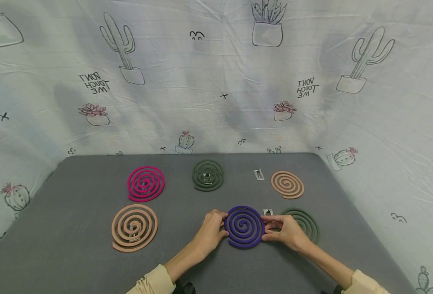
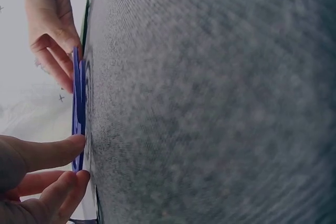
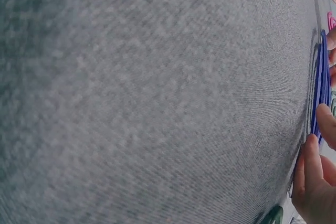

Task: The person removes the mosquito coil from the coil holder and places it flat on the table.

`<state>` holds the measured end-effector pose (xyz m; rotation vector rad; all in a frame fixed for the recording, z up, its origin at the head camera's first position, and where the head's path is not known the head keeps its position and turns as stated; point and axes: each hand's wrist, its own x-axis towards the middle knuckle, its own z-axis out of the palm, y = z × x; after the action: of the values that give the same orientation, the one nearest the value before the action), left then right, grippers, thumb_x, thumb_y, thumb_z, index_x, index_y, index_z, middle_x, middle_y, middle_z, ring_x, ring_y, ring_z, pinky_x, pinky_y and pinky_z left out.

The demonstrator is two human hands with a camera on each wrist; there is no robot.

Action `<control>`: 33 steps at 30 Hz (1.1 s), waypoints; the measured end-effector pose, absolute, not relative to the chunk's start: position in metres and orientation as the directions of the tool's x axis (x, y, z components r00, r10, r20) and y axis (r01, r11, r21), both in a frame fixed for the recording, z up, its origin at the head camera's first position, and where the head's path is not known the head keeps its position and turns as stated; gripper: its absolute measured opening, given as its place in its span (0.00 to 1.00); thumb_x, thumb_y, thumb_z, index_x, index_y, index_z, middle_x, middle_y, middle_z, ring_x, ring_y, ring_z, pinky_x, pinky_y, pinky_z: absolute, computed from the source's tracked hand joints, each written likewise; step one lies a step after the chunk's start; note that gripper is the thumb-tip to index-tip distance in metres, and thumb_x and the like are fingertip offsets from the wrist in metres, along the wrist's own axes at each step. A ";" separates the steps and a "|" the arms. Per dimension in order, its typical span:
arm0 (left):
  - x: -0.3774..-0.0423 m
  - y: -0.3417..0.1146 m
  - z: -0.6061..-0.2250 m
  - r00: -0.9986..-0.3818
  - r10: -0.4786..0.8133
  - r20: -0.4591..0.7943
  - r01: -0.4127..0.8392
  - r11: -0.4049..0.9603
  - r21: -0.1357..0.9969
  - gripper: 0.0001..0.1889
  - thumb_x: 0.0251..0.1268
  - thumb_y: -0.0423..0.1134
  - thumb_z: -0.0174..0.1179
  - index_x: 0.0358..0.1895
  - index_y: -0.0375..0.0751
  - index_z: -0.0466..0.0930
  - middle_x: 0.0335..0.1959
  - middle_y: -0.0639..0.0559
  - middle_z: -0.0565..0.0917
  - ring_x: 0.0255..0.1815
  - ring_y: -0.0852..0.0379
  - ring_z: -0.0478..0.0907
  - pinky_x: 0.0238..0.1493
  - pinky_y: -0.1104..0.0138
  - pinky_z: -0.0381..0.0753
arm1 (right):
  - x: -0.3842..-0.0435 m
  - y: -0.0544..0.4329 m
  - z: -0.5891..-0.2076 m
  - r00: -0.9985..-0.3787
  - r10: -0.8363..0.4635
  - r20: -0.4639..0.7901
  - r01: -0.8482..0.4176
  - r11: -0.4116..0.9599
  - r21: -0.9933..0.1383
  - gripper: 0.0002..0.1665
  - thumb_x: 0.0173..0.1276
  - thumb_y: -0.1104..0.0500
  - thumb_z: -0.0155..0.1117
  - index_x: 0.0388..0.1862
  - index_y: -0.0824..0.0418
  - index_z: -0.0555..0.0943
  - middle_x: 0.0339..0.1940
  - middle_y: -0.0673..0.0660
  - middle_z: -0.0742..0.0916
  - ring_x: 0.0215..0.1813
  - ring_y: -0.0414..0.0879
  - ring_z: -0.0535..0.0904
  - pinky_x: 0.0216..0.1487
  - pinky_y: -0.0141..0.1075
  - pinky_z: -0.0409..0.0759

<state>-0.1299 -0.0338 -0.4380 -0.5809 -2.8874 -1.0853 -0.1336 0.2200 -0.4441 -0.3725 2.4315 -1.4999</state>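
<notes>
A purple mosquito coil (image 1: 243,223) is held flat between both hands over the grey table. My left hand (image 1: 207,233) pinches its left edge between thumb and fingers. On the opposite edge, the thumb and fingers of my right hand (image 1: 288,232) grip it. Seen edge-on in the left wrist view, the coil (image 2: 79,103) stands slightly off the tabletop. A green mosquito coil (image 1: 309,224) lies partly hidden behind my right hand. Just beyond the purple coil is a small metal stand (image 1: 268,212).
On the grey table (image 1: 73,228) lie a pink coil (image 1: 146,182), another green coil (image 1: 208,188), a large tan coil (image 1: 135,206) and a smaller tan coil (image 1: 286,183). A second metal stand (image 1: 259,174) sits at the back. Printed cloth (image 1: 224,73) hangs behind.
</notes>
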 end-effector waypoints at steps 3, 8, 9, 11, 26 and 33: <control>-0.129 -0.034 -0.437 -0.929 0.345 0.136 0.352 0.701 0.621 0.23 0.45 0.26 0.72 0.49 0.24 0.79 0.42 0.37 0.82 0.41 0.50 0.80 0.43 0.57 0.82 | -0.133 0.219 -0.444 -0.937 -0.339 -0.084 -0.085 0.454 -0.887 0.35 0.48 0.61 0.77 0.55 0.75 0.77 0.46 0.65 0.86 0.40 0.43 0.84 0.40 0.25 0.80; -0.129 -0.033 -0.437 -0.919 0.363 0.152 0.381 0.723 0.577 0.23 0.45 0.27 0.72 0.48 0.24 0.80 0.41 0.39 0.82 0.38 0.51 0.80 0.40 0.59 0.81 | -0.132 0.218 -0.444 -0.941 -0.330 -0.082 -0.091 0.478 -0.873 0.35 0.48 0.60 0.77 0.54 0.74 0.78 0.41 0.62 0.88 0.39 0.43 0.84 0.40 0.25 0.79; -0.129 -0.032 -0.437 -0.917 0.367 0.158 0.389 0.727 0.566 0.23 0.45 0.27 0.72 0.48 0.24 0.80 0.40 0.39 0.82 0.38 0.51 0.80 0.40 0.59 0.82 | -0.132 0.217 -0.444 -0.941 -0.327 -0.082 -0.093 0.484 -0.870 0.34 0.48 0.60 0.77 0.54 0.74 0.78 0.40 0.62 0.88 0.38 0.42 0.84 0.40 0.25 0.79; -0.130 -0.032 -0.438 -0.912 0.375 0.166 0.401 0.733 0.549 0.22 0.45 0.27 0.72 0.48 0.24 0.80 0.39 0.39 0.83 0.38 0.51 0.80 0.40 0.59 0.82 | -0.132 0.217 -0.444 -0.944 -0.321 -0.080 -0.096 0.498 -0.862 0.34 0.47 0.60 0.78 0.53 0.73 0.78 0.39 0.61 0.88 0.38 0.42 0.84 0.40 0.25 0.78; -0.136 -0.031 -0.436 -0.889 0.429 0.164 0.453 0.759 0.468 0.21 0.44 0.28 0.73 0.44 0.24 0.81 0.38 0.37 0.84 0.43 0.44 0.81 0.44 0.58 0.83 | -0.136 0.215 -0.446 -0.953 -0.296 -0.066 -0.114 0.550 -0.827 0.33 0.44 0.60 0.80 0.50 0.71 0.80 0.36 0.59 0.89 0.35 0.41 0.84 0.37 0.25 0.77; -0.135 -0.031 -0.437 -0.894 0.421 0.155 0.441 0.760 0.478 0.20 0.45 0.28 0.72 0.44 0.25 0.81 0.38 0.38 0.83 0.43 0.44 0.81 0.44 0.58 0.83 | -0.135 0.214 -0.447 -0.954 -0.293 -0.063 -0.114 0.549 -0.828 0.33 0.43 0.60 0.80 0.49 0.71 0.80 0.35 0.58 0.89 0.34 0.39 0.83 0.36 0.25 0.77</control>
<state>-0.1352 -0.0309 -0.4367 -0.7135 -2.9113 -0.8059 -0.1350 0.2144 -0.4466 -0.3441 2.5896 -1.3631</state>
